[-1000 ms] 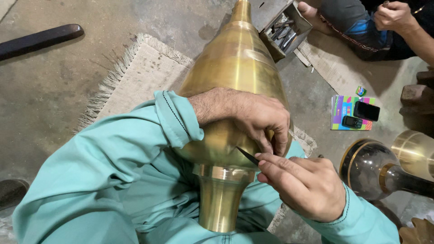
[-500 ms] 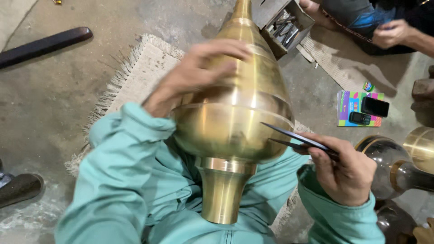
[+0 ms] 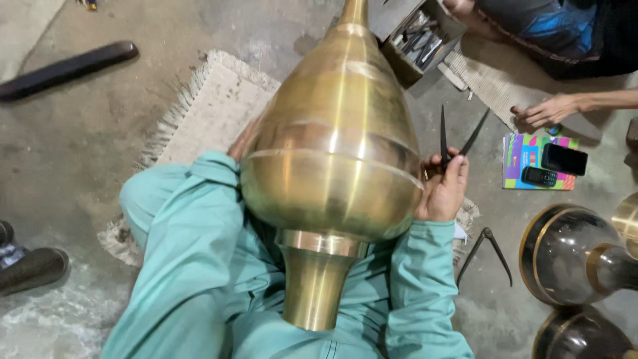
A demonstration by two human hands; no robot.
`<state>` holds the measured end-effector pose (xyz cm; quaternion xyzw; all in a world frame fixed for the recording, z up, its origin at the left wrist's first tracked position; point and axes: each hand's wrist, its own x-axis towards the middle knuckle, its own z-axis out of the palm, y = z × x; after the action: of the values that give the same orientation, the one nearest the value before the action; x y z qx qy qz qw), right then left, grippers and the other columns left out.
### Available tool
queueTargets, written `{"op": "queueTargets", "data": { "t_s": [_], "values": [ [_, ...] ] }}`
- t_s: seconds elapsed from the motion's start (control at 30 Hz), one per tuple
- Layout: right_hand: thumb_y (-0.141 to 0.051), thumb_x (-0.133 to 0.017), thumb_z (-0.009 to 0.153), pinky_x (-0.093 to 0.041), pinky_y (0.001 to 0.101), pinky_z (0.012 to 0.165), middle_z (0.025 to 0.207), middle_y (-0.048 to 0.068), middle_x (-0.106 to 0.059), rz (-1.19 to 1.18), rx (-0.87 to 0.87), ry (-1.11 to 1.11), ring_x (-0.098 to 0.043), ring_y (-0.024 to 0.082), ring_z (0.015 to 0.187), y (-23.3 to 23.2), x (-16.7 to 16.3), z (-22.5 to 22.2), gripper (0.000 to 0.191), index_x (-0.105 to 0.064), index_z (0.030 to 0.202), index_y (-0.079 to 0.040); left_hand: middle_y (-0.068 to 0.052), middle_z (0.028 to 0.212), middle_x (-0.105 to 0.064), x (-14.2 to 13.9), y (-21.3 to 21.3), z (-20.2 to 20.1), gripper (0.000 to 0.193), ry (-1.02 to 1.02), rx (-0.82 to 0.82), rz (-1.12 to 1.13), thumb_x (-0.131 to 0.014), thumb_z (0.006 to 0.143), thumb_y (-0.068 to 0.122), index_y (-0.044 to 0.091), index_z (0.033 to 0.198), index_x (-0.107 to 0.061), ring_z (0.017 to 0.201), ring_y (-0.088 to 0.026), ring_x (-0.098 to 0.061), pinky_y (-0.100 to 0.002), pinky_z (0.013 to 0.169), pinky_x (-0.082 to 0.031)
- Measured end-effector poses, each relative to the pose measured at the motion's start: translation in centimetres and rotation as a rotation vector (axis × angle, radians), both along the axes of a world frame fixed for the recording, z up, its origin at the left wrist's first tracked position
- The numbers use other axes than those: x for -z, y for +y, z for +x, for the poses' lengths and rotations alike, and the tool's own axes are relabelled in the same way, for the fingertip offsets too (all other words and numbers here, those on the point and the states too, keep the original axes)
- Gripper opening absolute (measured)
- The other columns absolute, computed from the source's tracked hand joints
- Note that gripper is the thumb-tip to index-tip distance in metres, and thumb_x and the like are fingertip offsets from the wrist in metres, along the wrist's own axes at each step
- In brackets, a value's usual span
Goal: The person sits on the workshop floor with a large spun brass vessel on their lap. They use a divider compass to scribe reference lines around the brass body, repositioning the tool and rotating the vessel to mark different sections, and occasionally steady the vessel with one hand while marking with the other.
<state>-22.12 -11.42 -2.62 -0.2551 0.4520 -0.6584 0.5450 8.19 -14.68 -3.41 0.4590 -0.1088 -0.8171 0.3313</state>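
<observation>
A large brass finial (image 3: 335, 153), onion-shaped with a flared neck, lies across my lap with its tip pointing away. My left hand (image 3: 240, 143) rests against its far left side, mostly hidden behind the body and my teal sleeve. My right hand (image 3: 442, 189) presses the right flank of the brass and grips a dark metal divider (image 3: 455, 136), its two legs spread and pointing up.
A fringed mat (image 3: 212, 113) lies under me on the concrete. A box of tools (image 3: 415, 43) stands beyond the tip. Another person's hand (image 3: 548, 110) reaches near a colourful booklet with two phones (image 3: 539, 169). A second divider (image 3: 485, 256), dark round vessels (image 3: 578, 259) and a black bar (image 3: 66, 70) lie about.
My left hand has slid from the top of the brass down behind its left side. My right hand has swung the divider upright and come against the right flank.
</observation>
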Motion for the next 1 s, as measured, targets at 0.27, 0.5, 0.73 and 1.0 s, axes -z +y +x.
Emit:
{"op": "queueTargets", "data": {
  "t_s": [0.27, 0.5, 0.73, 1.0],
  "values": [
    [-0.033, -0.048, 0.114, -0.053, 0.0375, 0.092, 0.095, 0.007, -0.064, 0.068, 0.017, -0.009, -0.060, 0.021, 0.093, -2.0, 1.5, -2.5, 0.024, -0.057, 0.121, -0.011, -0.008, 0.134, -0.063, -1.6, -1.4, -2.4, 0.061, 0.171, -0.045, 0.014, -0.042, 0.099, 0.053, 0.010, 0.141, -0.054, 0.117, -0.019, -0.061, -0.037, 0.098, -0.051],
    [-0.036, -0.046, 0.114, -0.049, 0.0314, 0.091, 0.109, 0.005, -0.065, 0.075, 0.067, 0.544, -0.059, 0.014, 0.100, -1.7, 6.9, -2.9, 0.034, -0.062, 0.122, -0.006, -0.009, 0.148, -0.058, -0.8, -1.1, -2.0, 0.071, -0.275, 0.009, -0.208, -0.037, 0.100, 0.060, 0.010, 0.149, -0.050, 0.129, -0.019, -0.057, -0.036, 0.106, -0.048],
    [-0.027, -0.051, 0.111, -0.056, 0.0349, 0.077, 0.095, 0.007, -0.064, -0.044, 0.178, 0.014, -0.061, 0.017, 0.084, 0.1, 5.9, -6.3, 0.023, -0.058, 0.119, -0.007, -0.014, 0.141, -0.057, 0.6, 0.7, -2.1, 0.047, -0.928, -0.097, -0.765, -0.059, 0.108, 0.032, -0.001, 0.141, -0.054, 0.131, -0.023, -0.056, -0.037, 0.110, -0.046],
    [-0.021, -0.054, 0.119, -0.054, 0.0255, 0.075, 0.111, 0.014, -0.056, -0.351, -0.198, 1.198, -0.064, 0.015, 0.083, 6.9, -7.0, -15.7, 0.023, -0.059, 0.127, 0.000, -0.013, 0.142, -0.060, -8.1, 5.4, -4.5, 0.023, -0.985, 0.031, -1.252, -0.070, 0.107, 0.005, 0.003, 0.129, -0.064, 0.132, -0.023, -0.064, -0.037, 0.113, -0.058]
  ]
}}
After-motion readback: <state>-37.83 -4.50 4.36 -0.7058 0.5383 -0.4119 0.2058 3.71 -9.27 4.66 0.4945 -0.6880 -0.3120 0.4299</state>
